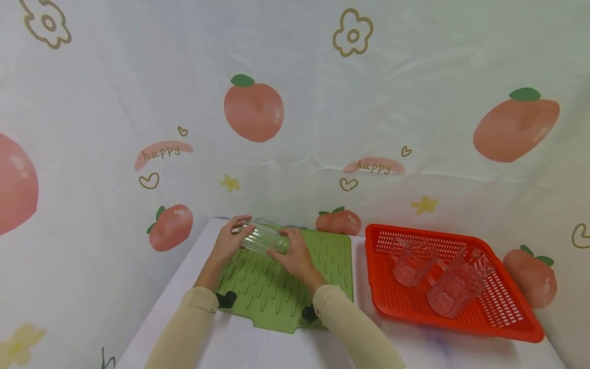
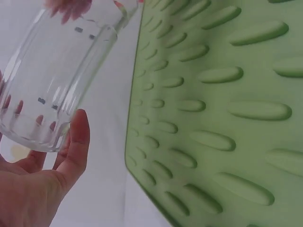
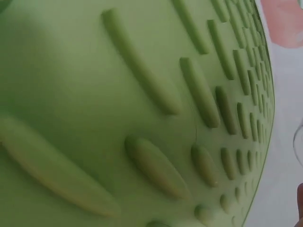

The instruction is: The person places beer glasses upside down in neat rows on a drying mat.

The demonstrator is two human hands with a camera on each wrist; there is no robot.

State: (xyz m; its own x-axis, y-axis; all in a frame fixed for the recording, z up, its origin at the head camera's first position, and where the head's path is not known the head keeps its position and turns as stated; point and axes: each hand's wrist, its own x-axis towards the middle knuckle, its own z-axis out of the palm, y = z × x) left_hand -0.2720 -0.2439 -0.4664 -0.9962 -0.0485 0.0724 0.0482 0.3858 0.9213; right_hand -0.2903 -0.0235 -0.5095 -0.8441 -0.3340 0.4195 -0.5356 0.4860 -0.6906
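Note:
A clear ribbed glass mug (image 1: 264, 239) lies tilted on its side between both hands, above the far left part of a green drying mat (image 1: 276, 293). My left hand (image 1: 228, 241) grips its left end, thumb on the near side. At the right end, the fingers and thumb of my right hand (image 1: 297, 255) hold the glass. The left wrist view shows the mug (image 2: 57, 80) slanting up from the left hand (image 2: 47, 177), beside the mat's edge. In the right wrist view the mat (image 3: 156, 80) fills most of the picture, with only a fingertip (image 3: 300, 203) at the right border.
A red perforated basket (image 1: 380, 302) stands to the right of the mat, with clear glass mugs (image 1: 454, 289) lying in it. Dark heart shapes (image 1: 310, 313) sit at the mat's near edge. A white printed sheet (image 1: 295, 128) hangs behind the white table (image 1: 221, 341).

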